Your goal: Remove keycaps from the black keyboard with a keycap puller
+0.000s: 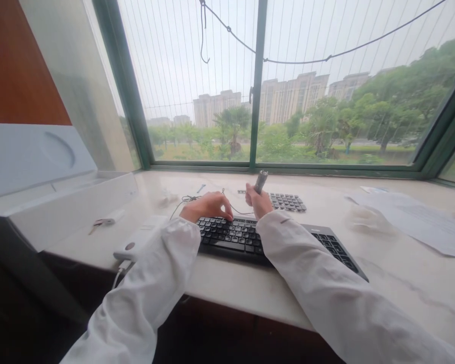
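A black keyboard (pixel 231 244) lies on the pale marble sill, its right part partly covered by my right sleeve. My left hand (pixel 211 206) rests at the upper left of the keyboard, fingers bent down to the top keys; whether they pinch anything is too small to tell. Just above the keyboard, my right hand (pixel 259 200) is wrapped round a grey cylindrical tool (pixel 261 181), which points up and away. Behind the right hand lies a group of loose dark keycaps (pixel 288 201). A thin dark cable (pixel 189 198) runs behind both hands.
On the left are a white power bank (pixel 141 241) with a cable, a small item with a reddish part (pixel 105 221) and a white ledge (pixel 72 202). Papers (pixel 413 217) and a crumpled clear bag (pixel 367 218) lie right. Green-framed windows (pixel 253 111) stand behind.
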Demonstrator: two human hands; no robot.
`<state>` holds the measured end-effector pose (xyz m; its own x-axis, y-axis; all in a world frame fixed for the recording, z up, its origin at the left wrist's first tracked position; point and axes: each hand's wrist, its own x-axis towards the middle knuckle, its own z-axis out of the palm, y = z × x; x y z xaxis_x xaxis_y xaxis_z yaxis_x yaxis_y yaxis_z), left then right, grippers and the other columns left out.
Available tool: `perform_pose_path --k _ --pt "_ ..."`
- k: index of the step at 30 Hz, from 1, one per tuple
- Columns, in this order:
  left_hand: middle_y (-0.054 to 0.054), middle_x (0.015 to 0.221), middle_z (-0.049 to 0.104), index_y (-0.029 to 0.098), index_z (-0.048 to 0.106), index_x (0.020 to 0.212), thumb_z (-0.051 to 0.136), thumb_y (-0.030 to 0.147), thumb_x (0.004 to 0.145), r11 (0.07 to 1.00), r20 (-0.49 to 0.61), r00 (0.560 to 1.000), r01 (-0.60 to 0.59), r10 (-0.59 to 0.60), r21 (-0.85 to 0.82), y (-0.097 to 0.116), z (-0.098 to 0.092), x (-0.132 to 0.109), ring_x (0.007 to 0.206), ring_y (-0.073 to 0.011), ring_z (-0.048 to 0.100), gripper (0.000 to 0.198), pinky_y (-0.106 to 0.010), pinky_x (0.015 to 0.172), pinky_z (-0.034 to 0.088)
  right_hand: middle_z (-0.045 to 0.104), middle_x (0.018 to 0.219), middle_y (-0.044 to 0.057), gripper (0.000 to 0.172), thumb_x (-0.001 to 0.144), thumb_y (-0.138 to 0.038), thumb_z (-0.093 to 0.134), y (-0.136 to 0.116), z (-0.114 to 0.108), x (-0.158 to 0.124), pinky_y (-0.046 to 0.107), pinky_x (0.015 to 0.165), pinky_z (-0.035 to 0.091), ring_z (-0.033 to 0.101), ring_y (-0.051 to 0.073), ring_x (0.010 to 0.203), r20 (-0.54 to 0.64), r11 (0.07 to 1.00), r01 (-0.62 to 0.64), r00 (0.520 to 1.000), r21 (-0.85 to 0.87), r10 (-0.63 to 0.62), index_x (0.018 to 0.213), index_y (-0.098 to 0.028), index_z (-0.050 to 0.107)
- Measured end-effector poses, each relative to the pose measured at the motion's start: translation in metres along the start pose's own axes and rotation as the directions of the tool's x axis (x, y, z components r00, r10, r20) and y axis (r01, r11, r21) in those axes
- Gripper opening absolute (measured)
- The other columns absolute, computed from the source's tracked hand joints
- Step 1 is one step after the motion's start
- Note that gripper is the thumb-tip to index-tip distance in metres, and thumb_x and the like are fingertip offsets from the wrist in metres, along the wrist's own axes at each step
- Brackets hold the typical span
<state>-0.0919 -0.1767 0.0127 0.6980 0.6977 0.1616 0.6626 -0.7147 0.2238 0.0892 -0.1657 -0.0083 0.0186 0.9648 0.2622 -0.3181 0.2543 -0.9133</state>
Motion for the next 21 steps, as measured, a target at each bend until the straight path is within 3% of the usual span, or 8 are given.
perform_pose_path --k 3,7,14,21 --pt "-0.001 0.083 0.074 0.029 0.077 0.082 0.070 0.043 0.074 0.999 -0.002 1.000 0.005 -0.005 0.053 0.003 0.000 0.000 0.078 -0.0169 0.065 0.018 -0.028 0.079 0.045 0.024 0.047 -0.011 0.043 0.077 -0.039 0.066 0.003 0.010 -0.003 0.020 0.038 0.018 0.020 0.004 0.039 0.021 0.975 -0.020 1.000 0.220 0.016 0.058 -0.021 0.032" --pt "-0.001 0.085 0.073 0.027 0.076 0.082 0.071 0.041 0.073 0.996 0.004 1.000 0.021 -0.022 0.091 0.006 0.000 0.001 0.078 -0.0174 0.064 0.017 -0.028 0.076 0.045 0.021 0.048 -0.011 0.045 0.081 -0.039 0.064 0.004 0.022 -0.009 0.018 0.038 0.018 0.019 0.003 0.041 0.000 0.951 -0.017 1.000 0.309 0.018 0.058 -0.020 0.031" --pt "-0.001 0.086 0.073 0.027 0.075 0.082 0.068 0.038 0.074 0.987 0.029 0.997 0.065 -0.070 0.144 0.006 0.002 0.004 0.079 -0.0164 0.063 0.015 -0.026 0.077 0.044 0.025 0.048 -0.011 0.049 0.078 -0.050 0.065 0.011 0.029 -0.010 0.017 0.037 0.020 0.021 0.003 0.040 -0.021 0.959 -0.081 0.996 0.272 0.090 0.061 -0.021 0.030" --pt "0.000 0.086 0.072 0.029 0.075 0.080 0.066 0.037 0.075 0.974 0.051 0.995 0.072 -0.085 0.216 0.009 0.002 0.007 0.079 -0.0169 0.063 0.013 -0.027 0.078 0.043 0.024 0.046 -0.012 0.047 0.079 -0.048 0.065 0.019 0.030 -0.010 0.017 0.035 0.018 0.022 0.003 0.038 -0.030 0.947 -0.157 0.985 0.279 0.172 0.061 -0.021 0.032"
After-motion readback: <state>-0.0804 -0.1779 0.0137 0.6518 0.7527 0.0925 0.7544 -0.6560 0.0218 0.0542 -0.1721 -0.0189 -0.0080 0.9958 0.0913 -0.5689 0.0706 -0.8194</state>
